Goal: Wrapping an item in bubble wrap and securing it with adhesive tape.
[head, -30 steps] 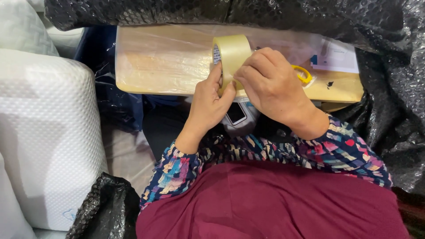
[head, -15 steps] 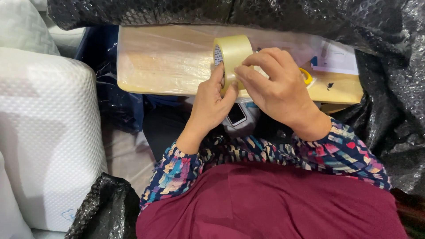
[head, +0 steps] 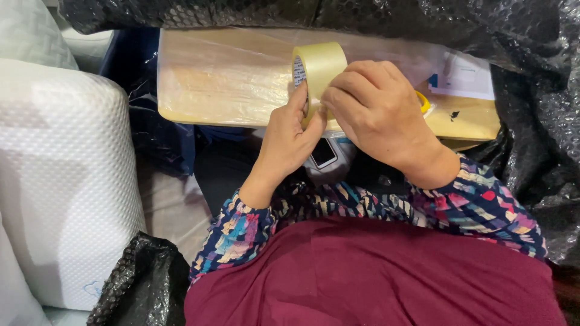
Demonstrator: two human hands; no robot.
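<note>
Near the upper centre of the frame, the left hand (head: 289, 136) is closing its grip around a tape roll (head: 318, 66). The right hand (head: 376, 111) is pinching the roll's edge with curled fingers, above a plastic-wrapped board (head: 223, 78).

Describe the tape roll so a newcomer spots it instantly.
Find the long tan parcel wrapped in clear film, lying across the top under black bubble wrap. At its near edge, the left hand and right hand hold the tape roll: the only pale yellowish ring, standing on edge.
</note>
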